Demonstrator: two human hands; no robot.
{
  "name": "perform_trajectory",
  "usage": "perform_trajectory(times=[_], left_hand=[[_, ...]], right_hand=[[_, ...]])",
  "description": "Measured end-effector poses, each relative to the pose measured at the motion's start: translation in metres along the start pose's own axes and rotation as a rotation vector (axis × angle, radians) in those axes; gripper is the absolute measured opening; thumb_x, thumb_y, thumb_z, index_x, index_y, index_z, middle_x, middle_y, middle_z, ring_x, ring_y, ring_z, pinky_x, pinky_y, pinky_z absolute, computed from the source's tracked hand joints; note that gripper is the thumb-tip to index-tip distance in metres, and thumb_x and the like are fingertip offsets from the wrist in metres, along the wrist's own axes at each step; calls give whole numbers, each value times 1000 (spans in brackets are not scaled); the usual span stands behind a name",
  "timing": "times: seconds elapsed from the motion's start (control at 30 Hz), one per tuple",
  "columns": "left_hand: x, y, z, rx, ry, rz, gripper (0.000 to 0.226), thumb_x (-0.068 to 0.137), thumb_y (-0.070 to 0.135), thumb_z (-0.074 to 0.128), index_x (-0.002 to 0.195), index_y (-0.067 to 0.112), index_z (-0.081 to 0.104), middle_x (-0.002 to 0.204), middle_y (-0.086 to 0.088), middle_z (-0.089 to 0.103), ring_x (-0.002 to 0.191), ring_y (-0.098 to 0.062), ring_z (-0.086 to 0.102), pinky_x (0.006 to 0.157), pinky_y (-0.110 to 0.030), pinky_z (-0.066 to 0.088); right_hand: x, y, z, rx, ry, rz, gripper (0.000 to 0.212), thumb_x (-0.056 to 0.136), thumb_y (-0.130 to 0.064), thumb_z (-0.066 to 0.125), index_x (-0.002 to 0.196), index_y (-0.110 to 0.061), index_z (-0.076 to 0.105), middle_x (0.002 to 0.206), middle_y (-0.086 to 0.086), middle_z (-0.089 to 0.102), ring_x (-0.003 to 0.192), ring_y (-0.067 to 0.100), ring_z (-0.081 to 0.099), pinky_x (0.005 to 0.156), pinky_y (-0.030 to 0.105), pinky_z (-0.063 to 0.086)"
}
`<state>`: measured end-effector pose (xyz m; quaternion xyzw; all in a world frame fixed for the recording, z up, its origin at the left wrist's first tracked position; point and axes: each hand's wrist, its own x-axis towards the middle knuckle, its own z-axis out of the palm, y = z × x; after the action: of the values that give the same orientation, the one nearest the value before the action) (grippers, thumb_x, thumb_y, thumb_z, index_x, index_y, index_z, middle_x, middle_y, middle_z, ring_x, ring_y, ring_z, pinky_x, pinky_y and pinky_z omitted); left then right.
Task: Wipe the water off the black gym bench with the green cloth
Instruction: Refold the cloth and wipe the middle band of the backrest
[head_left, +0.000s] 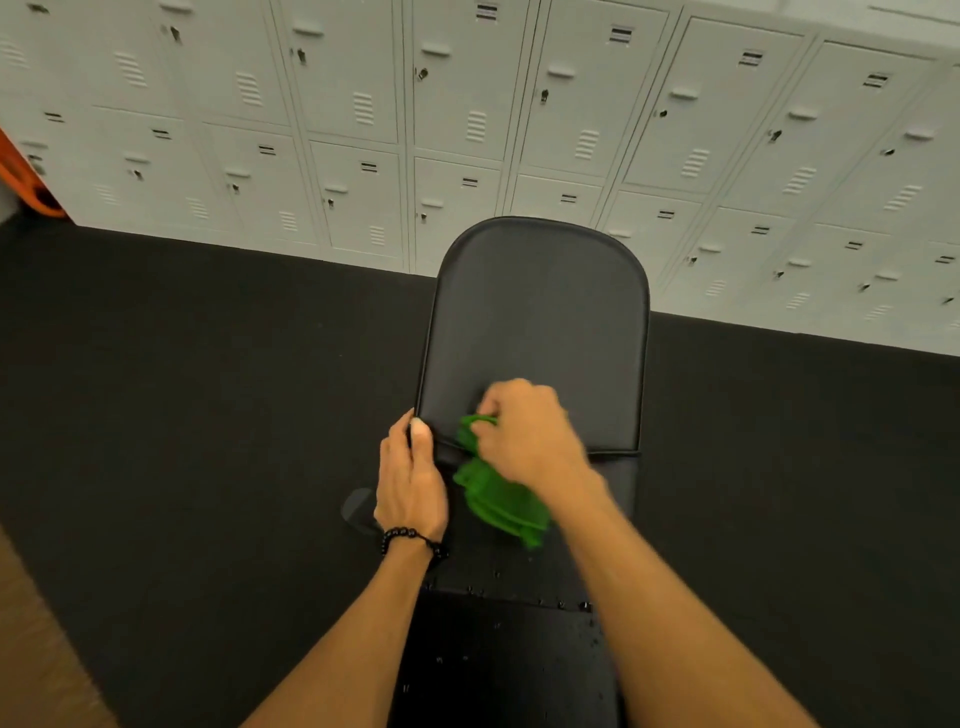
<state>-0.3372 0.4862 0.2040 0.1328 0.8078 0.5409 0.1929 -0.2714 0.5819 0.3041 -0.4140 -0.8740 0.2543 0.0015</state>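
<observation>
Rows of pale grey lockers (467, 119) fill the back wall, above a dark rubber floor (182, 389). An orange object (26, 182) sits at the far left edge. From my view the black gym bench (540, 322) runs lengthwise from the bottom of the frame toward the lockers; its far pad is rounded at the end, and a seam separates it from the nearer pad.

My left hand (410, 478) rests on the left edge of the bench at the seam, fingers curled over the corner of the far pad, thumb on top. A black beaded bracelet (410, 538) circles that wrist.

My right hand (524, 436) is closed around the green cloth (498, 499), fingers curled and gripping its upper folds. The cloth lies bunched on the bench across the seam, just beside the left hand, trailing under the right wrist toward the nearer pad. The right hand is motion-blurred.

Water droplets (582, 605) are visible on the nearer pad, between my forearms, close to the bottom of the frame.
</observation>
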Motion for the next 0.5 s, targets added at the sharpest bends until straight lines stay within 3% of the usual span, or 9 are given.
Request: perform_trajectory(times=[0.07, 0.13, 0.17, 0.27, 0.37, 0.43, 0.5], left_hand=[[2, -13, -1, 13, 25, 127, 98, 73, 91, 19, 137, 23, 48, 138, 9, 48, 123, -11, 47, 96, -34, 38], [4, -31, 3, 77, 74, 190, 136, 48, 105, 5, 143, 14, 40, 141, 10, 33, 125, -3, 33, 101, -22, 27], [4, -31, 4, 103, 92, 201, 127, 55, 102, 4, 146, 19, 37, 142, 10, 33, 126, -4, 32, 101, -23, 27], [-4, -3, 3, -25, 116, 85, 49, 101, 58, 21, 143, 42, 39, 140, 13, 47, 118, -3, 44, 92, -30, 33], [-11, 14, 1, -30, 122, 36, 41, 106, 44, 27, 145, 45, 38, 114, 33, 47, 87, 20, 41, 83, -25, 30], [-16, 15, 0, -18, 105, 67, 41, 106, 44, 26, 145, 47, 38, 99, 39, 44, 80, 31, 41, 71, -17, 29], [-18, 15, 0, -23, 95, 87, 41, 106, 43, 24, 144, 47, 39, 102, 37, 44, 81, 36, 38, 69, -9, 25]], right_hand=[[5, -35, 14, 88, -2, -96, 14, 89, -23, 65, 101, -14, 67, 108, 13, 64, 95, 35, 64, 79, 41, 56], [5, -47, 18, 133, -1, -178, 15, 92, -22, 66, 104, -13, 66, 111, 9, 58, 97, 31, 61, 80, 43, 54], [4, -45, 18, 132, 3, -194, 14, 93, -20, 65, 105, -14, 66, 112, 8, 55, 98, 30, 60, 80, 42, 52], [-3, -9, 8, 29, 15, -184, 12, 94, -19, 61, 105, -17, 67, 113, 9, 59, 104, 32, 59, 84, 38, 47], [-9, 47, -22, -109, -45, -35, 13, 90, -23, 62, 99, -23, 72, 110, 11, 68, 101, 35, 65, 84, 36, 53], [-12, 80, -50, -152, -95, 76, 11, 89, -24, 64, 93, -27, 74, 103, 9, 70, 91, 30, 67, 78, 31, 54], [-15, 104, -73, -192, -136, 148, 10, 88, -22, 66, 85, -29, 73, 100, 7, 69, 82, 23, 65, 68, 25, 50]])
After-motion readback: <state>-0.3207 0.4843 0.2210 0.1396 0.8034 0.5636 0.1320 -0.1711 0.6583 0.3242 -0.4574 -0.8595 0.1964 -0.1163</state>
